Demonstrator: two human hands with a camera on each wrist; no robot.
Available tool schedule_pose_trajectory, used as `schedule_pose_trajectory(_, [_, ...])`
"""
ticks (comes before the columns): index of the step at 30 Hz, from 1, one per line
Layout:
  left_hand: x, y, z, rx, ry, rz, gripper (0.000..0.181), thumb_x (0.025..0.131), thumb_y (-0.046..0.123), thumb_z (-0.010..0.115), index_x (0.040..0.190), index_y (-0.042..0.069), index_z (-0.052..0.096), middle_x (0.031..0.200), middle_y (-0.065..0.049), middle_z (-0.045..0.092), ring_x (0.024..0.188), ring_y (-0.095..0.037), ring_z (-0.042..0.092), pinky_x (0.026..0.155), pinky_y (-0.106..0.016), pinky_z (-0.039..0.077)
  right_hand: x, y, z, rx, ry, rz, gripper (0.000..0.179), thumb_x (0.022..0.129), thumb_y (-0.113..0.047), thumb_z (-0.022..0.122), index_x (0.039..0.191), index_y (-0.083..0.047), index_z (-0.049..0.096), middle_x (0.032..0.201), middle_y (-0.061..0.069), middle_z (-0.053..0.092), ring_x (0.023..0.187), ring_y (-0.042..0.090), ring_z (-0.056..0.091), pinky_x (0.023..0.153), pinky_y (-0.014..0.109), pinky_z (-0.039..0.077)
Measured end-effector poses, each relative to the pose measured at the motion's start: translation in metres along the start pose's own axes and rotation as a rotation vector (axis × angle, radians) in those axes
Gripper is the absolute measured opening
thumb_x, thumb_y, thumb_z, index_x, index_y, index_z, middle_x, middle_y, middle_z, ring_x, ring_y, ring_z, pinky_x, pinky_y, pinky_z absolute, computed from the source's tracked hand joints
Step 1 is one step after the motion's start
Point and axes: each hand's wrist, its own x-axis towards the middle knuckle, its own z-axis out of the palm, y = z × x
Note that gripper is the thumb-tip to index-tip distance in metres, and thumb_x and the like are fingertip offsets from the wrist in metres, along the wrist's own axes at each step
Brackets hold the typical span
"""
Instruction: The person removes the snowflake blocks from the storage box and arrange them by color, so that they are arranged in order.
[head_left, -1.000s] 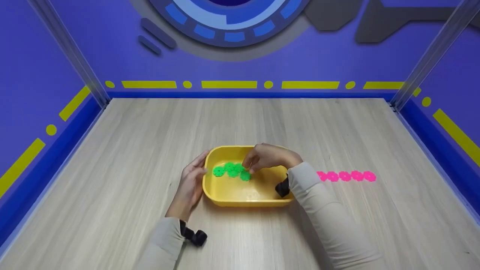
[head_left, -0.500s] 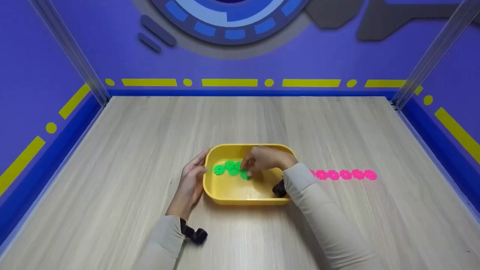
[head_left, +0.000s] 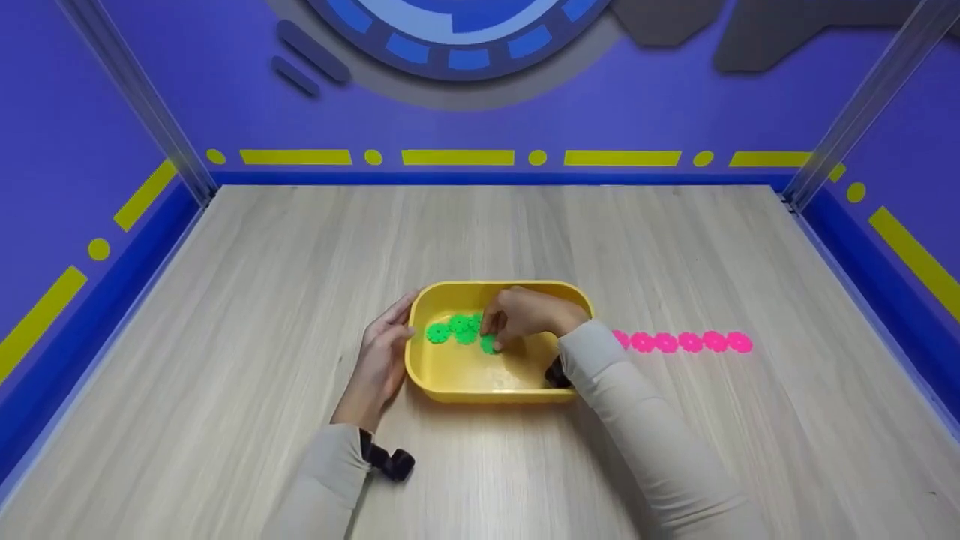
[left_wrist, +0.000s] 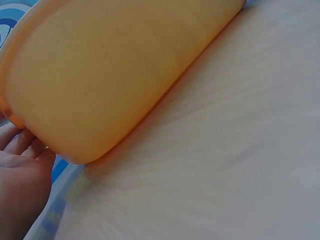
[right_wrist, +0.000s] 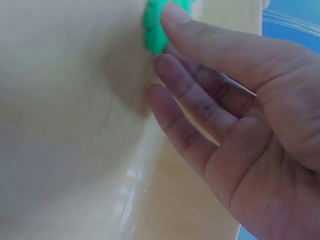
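Observation:
A yellow plastic tub (head_left: 499,394) stands on the table in the head view. My left hand (head_left: 382,360) grips its left side, thumb at the rim and fingers along the outer wall; the left wrist view shows those fingers against the tub (left_wrist: 110,75). Inside the tub my right hand (head_left: 529,311) pinches a green snowflake disc (head_left: 489,344). In the right wrist view the thumb of my right hand (right_wrist: 250,120) lies on that green disc (right_wrist: 156,30), and some fingertips are hidden. Several more green discs (head_left: 438,333) lie just left, partly overlapping.
A row of pink snowflake discs (head_left: 690,342) lies on the table (head_left: 750,427) right of the tub, its left end hidden by my right sleeve (head_left: 637,405). Blue printed panels (head_left: 465,127) with metal corner posts (head_left: 862,105) surround the table.
My right hand shifts slightly left, its fingers closing on the nearest green disc. My left hand stays on the tub. The whole head view drifts a little upward.

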Motion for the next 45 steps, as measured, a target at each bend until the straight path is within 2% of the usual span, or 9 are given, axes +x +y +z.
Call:
schedule_pose_trajectory(7, [0.0006,0.0002,0.0010,-0.002,-0.006,0.012,0.065,0.083,-0.011,0.038,0.147,-0.007,0.028,0.157,-0.018,0.027,0.147,-0.024,0.023,0.120,-0.037,0.021,0.0011,-0.0014,0.0017,-0.007,-0.003,0.040,0.024,0.078,-0.009,0.077,0.101,-0.008,0.070,0.094,0.004,0.069,0.083,0.013,0.059,0.079,0.025,0.054])
schedule_pose_trajectory(12, [0.0017,0.0001,0.0015,0.001,-0.009,0.015,0.065,0.082,-0.012,0.038,0.146,-0.008,0.029,0.156,-0.020,0.027,0.146,-0.025,0.024,0.120,-0.038,0.023,0.0013,-0.0003,0.0013,-0.006,-0.015,0.024,0.022,0.077,-0.008,0.077,0.099,-0.008,0.070,0.091,0.004,0.068,0.080,0.012,0.057,0.075,0.023,0.052])
schedule_pose_trajectory(17, [0.0014,0.0007,0.0018,-0.004,0.003,0.009,0.066,0.082,-0.011,0.038,0.146,-0.007,0.029,0.156,-0.019,0.027,0.146,-0.025,0.025,0.119,-0.037,0.024,0.0020,0.0003,0.0005,-0.003,-0.028,0.011,0.021,0.077,-0.008,0.077,0.097,-0.007,0.070,0.090,0.004,0.069,0.079,0.011,0.058,0.074,0.021,0.051])
schedule_pose_trajectory(30, [0.0009,0.0019,0.0029,-0.019,0.024,0.002,0.066,0.082,-0.012,0.038,0.147,-0.008,0.027,0.157,-0.018,0.027,0.147,-0.023,0.022,0.120,-0.035,0.021,0.0046,-0.0010,0.0010,0.001,-0.053,0.070,0.021,0.078,-0.007,0.076,0.097,-0.009,0.067,0.088,0.002,0.065,0.079,0.012,0.054,0.075,0.022,0.050])
schedule_pose_trajectory(39, [0.0004,0.0010,0.0021,-0.028,0.021,-0.001,0.066,0.082,-0.012,0.037,0.147,-0.008,0.027,0.156,-0.019,0.027,0.147,-0.025,0.022,0.120,-0.036,0.021,0.0018,-0.0026,0.0022,0.013,-0.040,0.058,0.019,0.079,-0.008,0.076,0.095,-0.011,0.066,0.087,0.000,0.063,0.080,0.014,0.053,0.075,0.024,0.050])
schedule_pose_trajectory(45, [-0.0007,-0.0006,0.0005,-0.025,0.007,0.007,0.066,0.082,-0.012,0.036,0.147,-0.007,0.027,0.156,-0.019,0.026,0.146,-0.025,0.024,0.120,-0.037,0.022,-0.0012,-0.0021,0.0016,0.015,-0.024,-0.017,0.017,0.078,-0.005,0.076,0.093,-0.010,0.070,0.090,0.003,0.068,0.080,0.012,0.056,0.073,0.022,0.051])
